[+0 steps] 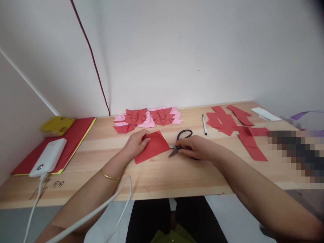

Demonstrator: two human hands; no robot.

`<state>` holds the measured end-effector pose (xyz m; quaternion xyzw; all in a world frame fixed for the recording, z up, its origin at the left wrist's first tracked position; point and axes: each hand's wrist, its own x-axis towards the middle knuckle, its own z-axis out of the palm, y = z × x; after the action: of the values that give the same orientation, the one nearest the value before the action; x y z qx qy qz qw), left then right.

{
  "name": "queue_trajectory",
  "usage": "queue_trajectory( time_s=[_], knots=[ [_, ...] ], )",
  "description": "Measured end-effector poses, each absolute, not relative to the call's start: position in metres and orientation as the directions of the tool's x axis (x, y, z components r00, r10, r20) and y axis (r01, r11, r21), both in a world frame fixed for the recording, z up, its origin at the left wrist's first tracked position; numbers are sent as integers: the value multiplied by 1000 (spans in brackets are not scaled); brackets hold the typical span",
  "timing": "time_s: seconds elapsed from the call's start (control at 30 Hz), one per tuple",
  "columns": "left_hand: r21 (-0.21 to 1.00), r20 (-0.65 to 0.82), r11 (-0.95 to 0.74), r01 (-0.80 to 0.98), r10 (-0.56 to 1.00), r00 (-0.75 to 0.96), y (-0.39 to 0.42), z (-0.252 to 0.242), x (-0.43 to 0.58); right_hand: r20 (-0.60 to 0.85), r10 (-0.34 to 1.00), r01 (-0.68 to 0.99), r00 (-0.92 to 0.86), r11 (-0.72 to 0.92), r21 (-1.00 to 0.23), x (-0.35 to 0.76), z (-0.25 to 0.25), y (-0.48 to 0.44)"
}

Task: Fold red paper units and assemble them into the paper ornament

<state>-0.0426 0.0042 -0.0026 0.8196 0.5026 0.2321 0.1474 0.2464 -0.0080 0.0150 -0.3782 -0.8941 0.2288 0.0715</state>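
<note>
My left hand (136, 143) is closed on the left edge of a folded sheet of red paper (154, 148), its thumb lying on top. To the right of it, my right hand (193, 147) grips a pair of black-handled scissors (184, 132). One handle loop stands out beyond my fingers, and the rest of the handles is mostly hidden by the hand. The scissor blades point left and are parted, with the paper's right corner at the upper blade. Whether the blade touches the paper I cannot tell.
Folded red and pink paper pieces (136, 118) lie along the wall. A marker (204, 125) and red paper scraps (225, 121) are at the right. On the left, a white power bank (49, 157) with a cable rests on red sheets (78, 135), near a yellow packet (58, 125).
</note>
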Motion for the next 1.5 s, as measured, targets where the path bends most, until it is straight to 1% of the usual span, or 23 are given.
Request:
queue_trajectory(
  time_s=[0.07,0.13,0.17,0.2,0.27,0.33,0.4,0.5,0.67,1.0,1.27,1.5],
  knots=[
    [432,305,-509,744,859,411,4,-3,-43,-40,695,628,-718,621,-468,246,13,-8],
    [358,380,-572,738,811,445,4,-2,-44,-34,685,616,-728,632,-471,246,12,-7],
    [320,393,-604,730,786,478,4,-2,-44,-33,679,611,-733,636,-472,246,12,-7],
    [291,387,-639,712,759,524,5,-2,-45,-33,673,605,-739,641,-473,246,12,-7],
    [281,331,-712,644,702,631,5,-2,-46,-32,664,596,-747,648,-475,246,13,-8],
    [316,245,-745,587,662,708,6,-5,-46,-29,668,600,-744,648,-470,246,14,-11],
    [343,172,-739,580,657,734,7,-8,-46,-23,684,616,-729,641,-457,244,16,-15],
    [354,110,-709,609,679,726,7,-10,-45,-4,703,636,-711,641,-429,242,17,-22],
    [369,96,-701,611,682,725,6,-9,-44,65,692,616,-719,678,-402,237,13,-24],
    [382,92,-699,604,679,728,6,-9,-45,125,643,548,-755,724,-419,237,9,-17],
    [345,72,-695,630,689,721,7,-11,-45,151,631,517,-761,731,-445,242,5,-16],
    [372,81,-697,613,682,727,5,-9,-45,182,629,510,-756,739,-439,234,1,-17]
  ],
)
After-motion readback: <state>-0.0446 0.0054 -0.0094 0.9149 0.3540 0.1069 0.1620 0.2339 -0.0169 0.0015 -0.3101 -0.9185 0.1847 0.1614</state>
